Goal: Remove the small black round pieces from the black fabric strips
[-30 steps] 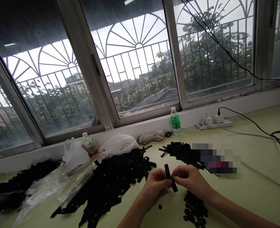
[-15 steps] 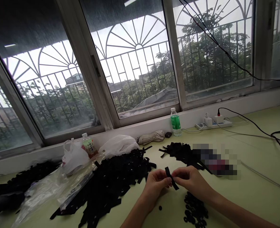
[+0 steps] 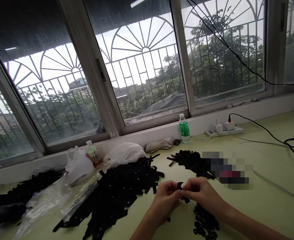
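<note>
My left hand point(image 3: 167, 196) and my right hand point(image 3: 203, 193) meet above the table, both closed on one short black fabric strip point(image 3: 186, 199). The strip's upper end curls over between the fingertips, and its lower end sticks out below my thumbs. Whether a small part is also pinched there is hidden. Below my right hand lies a pile of small black round discs point(image 3: 204, 224). One single black disc point(image 3: 168, 219) lies apart, under my left wrist. To the left of my left hand spreads a large heap of black strips point(image 3: 119, 190).
A smaller pile of black strips point(image 3: 189, 161) lies beyond my hands, beside a pixelated patch. Along the window sill stand a green-labelled bottle point(image 3: 184, 129), a power strip point(image 3: 224, 131), a white plastic bag point(image 3: 79, 165) and a drink bottle point(image 3: 94, 154). Cables cross the right side.
The strip stood straighter half a second ago; now its upper end is bent over. My hands have come closer together, with the fingertips touching around it.
</note>
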{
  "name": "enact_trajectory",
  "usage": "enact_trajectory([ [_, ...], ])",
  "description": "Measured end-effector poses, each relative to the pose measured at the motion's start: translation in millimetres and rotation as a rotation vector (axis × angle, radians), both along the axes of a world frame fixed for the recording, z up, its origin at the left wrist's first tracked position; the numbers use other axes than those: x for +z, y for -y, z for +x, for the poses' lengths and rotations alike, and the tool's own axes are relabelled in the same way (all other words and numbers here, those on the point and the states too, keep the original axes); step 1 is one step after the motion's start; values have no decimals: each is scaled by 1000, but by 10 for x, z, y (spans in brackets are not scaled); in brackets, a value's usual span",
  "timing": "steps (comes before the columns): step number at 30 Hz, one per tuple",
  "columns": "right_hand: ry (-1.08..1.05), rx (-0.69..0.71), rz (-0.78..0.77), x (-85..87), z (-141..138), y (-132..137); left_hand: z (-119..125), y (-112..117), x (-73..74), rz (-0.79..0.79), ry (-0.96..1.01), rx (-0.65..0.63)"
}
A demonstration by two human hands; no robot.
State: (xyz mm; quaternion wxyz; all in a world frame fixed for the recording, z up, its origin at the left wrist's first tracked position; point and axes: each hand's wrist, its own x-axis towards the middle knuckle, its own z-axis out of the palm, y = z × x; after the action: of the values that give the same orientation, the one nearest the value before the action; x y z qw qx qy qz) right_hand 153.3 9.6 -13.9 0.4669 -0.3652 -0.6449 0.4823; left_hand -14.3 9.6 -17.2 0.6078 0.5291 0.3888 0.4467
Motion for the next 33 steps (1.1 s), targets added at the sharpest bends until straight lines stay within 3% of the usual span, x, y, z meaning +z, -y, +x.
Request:
enact_trajectory([
  [7, -28, 49, -50, -31, 6, 4, 42, 32, -3, 44, 21, -16],
  [19, 22, -67, 6, 56, -67, 82, 76, 38, 65, 132, -18, 55],
  [21, 82, -76, 72, 110, -47, 52, 25, -2, 74, 165, -28, 128],
  [24, 262, -225, 229, 154, 98, -100, -70, -72, 71, 192, 3, 322],
  [27, 504, -358, 390, 102, 362, -366, -157, -139, 66, 138, 61, 572],
  [29, 668, -410, 404, 32, 536, -546, -196, -173, 72, 68, 100, 708],
  [31, 729, -433, 395, -38, 660, -679, -212, -190, 84, 28, 111, 770],
  [33, 790, -452, 389, -92, 718, -748, -207, -183, 96, 38, 73, 753],
])
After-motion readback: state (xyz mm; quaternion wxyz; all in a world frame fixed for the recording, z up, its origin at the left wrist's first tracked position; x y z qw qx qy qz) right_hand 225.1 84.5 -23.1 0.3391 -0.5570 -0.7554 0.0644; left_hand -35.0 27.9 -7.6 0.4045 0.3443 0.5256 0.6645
